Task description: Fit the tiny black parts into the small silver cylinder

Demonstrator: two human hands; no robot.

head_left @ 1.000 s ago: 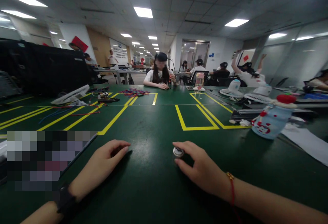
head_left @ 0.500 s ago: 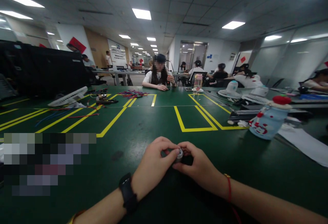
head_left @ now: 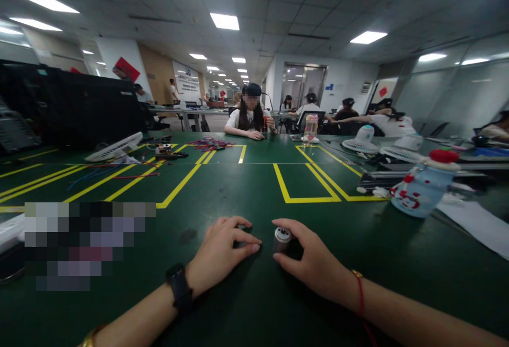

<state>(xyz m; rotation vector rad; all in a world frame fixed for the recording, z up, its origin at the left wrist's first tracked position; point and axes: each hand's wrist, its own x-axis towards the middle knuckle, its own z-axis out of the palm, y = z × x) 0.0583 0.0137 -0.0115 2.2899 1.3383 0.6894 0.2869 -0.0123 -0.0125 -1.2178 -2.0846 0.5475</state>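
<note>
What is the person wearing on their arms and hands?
Both arms are bare, with no sleeves or gloves. The left hand has a black watch on its wrist and a gold bangle further up. The right hand has a thin red string around its wrist.

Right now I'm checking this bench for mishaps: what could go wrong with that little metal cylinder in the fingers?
1. The right hand grips the small metal cylinder only by its side, so it might slip and roll across the green table.
2. The left hand lies flat beside it, not touching, so it gives no support.
3. The blue bottle lies tilted nearby and could be knocked.
</note>
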